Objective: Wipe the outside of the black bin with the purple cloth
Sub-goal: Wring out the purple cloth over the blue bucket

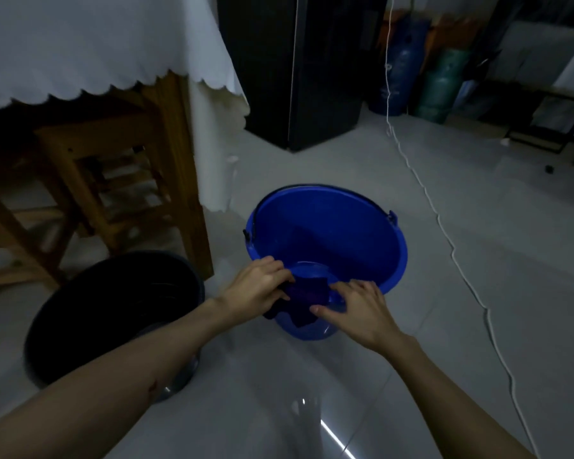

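Your left hand [257, 286] and right hand [358, 309] both pinch purple cloth [307, 293] over blue bucket [328, 226]. Cloth soft, limp, probably wet: bunch it. Black bin [80, 313] likely light; steady rim.

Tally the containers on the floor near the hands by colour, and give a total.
Blue: 2, the bucket and the small bowl at its near rim, under the cloth.
Black: 1, the bin.
Total: 3.
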A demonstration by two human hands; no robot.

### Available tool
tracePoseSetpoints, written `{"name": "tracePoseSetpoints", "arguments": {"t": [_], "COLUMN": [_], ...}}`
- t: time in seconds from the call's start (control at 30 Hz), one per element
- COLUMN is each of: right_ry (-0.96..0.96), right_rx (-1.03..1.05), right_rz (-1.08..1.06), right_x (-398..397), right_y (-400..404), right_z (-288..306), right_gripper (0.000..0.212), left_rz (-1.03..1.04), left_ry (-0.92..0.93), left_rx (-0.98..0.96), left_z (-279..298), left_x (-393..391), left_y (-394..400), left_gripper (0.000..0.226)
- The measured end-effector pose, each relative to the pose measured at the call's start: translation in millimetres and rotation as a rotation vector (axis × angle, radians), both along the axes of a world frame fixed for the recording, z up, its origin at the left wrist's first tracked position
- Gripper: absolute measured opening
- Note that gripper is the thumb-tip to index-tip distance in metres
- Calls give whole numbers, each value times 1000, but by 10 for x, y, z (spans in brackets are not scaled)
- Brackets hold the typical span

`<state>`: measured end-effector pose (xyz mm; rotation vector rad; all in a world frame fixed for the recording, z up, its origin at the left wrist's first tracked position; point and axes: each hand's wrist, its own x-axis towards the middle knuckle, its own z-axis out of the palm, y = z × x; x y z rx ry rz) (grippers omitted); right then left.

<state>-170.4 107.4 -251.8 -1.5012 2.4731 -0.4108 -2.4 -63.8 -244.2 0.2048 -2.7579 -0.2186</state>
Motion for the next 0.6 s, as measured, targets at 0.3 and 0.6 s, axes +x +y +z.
{"name": "tracePoseSetpoints", "arguments": {"t": [0.3, 0.6], "right_ry": [-635, -878], "right_rx": [60, -111], "right_rz": [-92, -132], "right_x": [495, 1455], "right_y": [126, 313], "right_z": [1003, 1920], "right_gripper": [71, 27], "left_rz": [24, 101], "left_ry": [109, 218], "left_rx": [-10, -126], "left_z": [972, 1665], "left_x": [592, 1633], "left_y": [258, 824], "left_gripper": [22, 19]}}
